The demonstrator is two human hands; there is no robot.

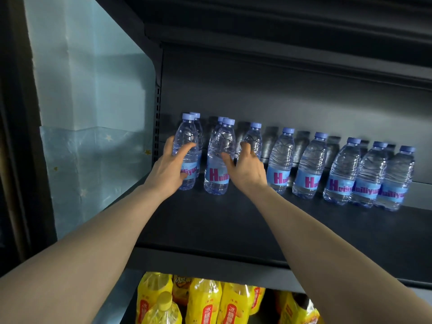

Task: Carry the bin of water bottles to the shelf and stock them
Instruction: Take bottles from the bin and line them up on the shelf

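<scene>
Head view: left hand (169, 169) gripped the leftmost water bottle (187, 150), right hand (247, 167) curled round another (253, 141), squaring rows on the shelf (233, 220).

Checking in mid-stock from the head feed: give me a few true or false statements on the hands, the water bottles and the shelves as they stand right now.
1. The left hand grips the leftmost front water bottle. True.
2. The bottles on the dark shelf lie on their sides. False: they stand upright.
3. The bottle caps are red. False: the caps are pale blue.
4. Yellow packaged bottles sit on the shelf below. True.
5. The right hand hangs away from the bottles. False: it is up among them, fingers round the third bottle.
</scene>
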